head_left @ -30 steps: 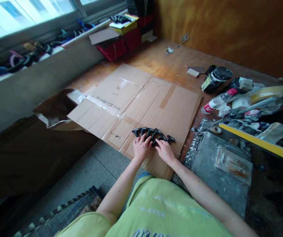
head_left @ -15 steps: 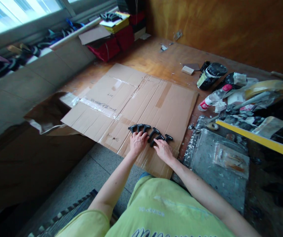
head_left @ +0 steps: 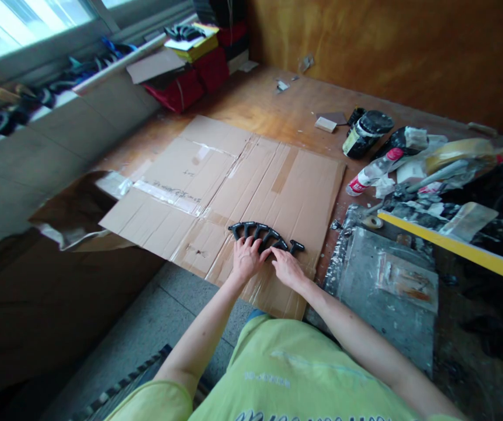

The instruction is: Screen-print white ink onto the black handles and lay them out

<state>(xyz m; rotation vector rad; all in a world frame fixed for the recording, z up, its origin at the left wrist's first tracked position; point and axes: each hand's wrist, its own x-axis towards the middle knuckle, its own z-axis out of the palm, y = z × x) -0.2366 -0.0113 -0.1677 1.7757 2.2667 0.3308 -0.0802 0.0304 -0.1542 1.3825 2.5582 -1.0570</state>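
At the far left, dark items (head_left: 23, 105) lay along the window sill (head_left: 115, 63), and below them a crumpled brown sheet (head_left: 73, 202) hung by the table's near edge. Further right, a red bundle (head_left: 181, 90) stood at the back of the wooden tabletop (head_left: 233, 102), with yellow and white flat pieces stacked on top. A flattened cardboard sheet (head_left: 301, 187) covered the middle of the table, taped and creased, with handwriting on its left part. On its near portion the left hand (head_left: 246, 260) lay over a curved row of black T-shaped pieces (head_left: 260, 228), fingers slightly spread and touching the stems; whether it gripped any of them could not be told. The pieces sat side by side, heads fanned outward. The right hand (head_left: 288, 269) had its fingertips at the right end of that row, close to the left hand's; its grip was likewise unclear. Just beyond it, a single black piece (head_left: 297, 245) lay apart from the row. Past the cardboard's right edge stood a black jar (head_left: 367, 134), with a red-capped bottle (head_left: 374, 171) lying near it, then a tape roll (head_left: 373, 222), a grey board (head_left: 365, 278) bearing a clear packet (head_left: 409, 282), and a long yellow strip (head_left: 457, 248).
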